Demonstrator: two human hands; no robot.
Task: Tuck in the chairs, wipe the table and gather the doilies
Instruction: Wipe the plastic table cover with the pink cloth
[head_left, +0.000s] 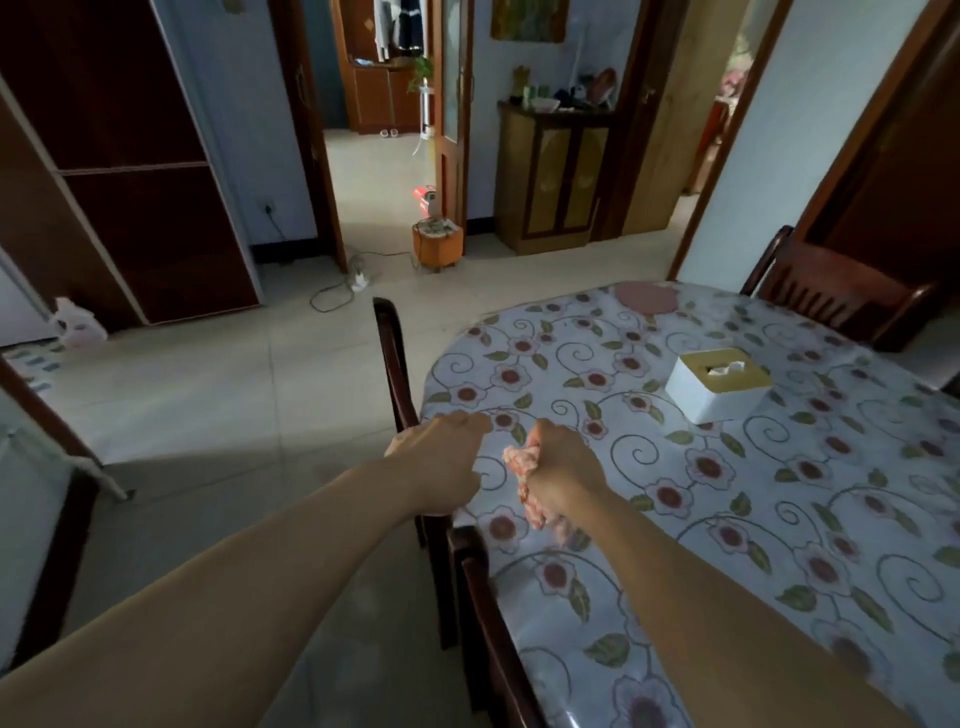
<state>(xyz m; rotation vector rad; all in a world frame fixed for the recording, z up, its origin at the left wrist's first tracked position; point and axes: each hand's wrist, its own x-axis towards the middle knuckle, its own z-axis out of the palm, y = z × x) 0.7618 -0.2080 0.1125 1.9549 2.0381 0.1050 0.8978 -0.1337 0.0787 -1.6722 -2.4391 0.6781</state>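
Note:
An oval table (779, 519) with a floral plastic cover fills the right side. My right hand (563, 467) is closed around a bunched pink-and-white cloth (524, 467) just above the table's left edge. My left hand (441, 457) rests on the top rail of a dark wooden chair (395, 364) that is pushed against that edge; its fingers curl over the rail. A second dark chair (483, 597) stands along the near edge. A third chair (841, 291) is at the far side. A pink round doily (647, 299) lies at the table's far end.
A white tissue box (717, 384) with a yellow top sits on the table. Behind, a tiled floor holds a power strip with cord (358, 283), an orange stool (438, 244) and a white bottle (78, 325). A dark wardrobe (130, 182) stands left; a doorway opens ahead.

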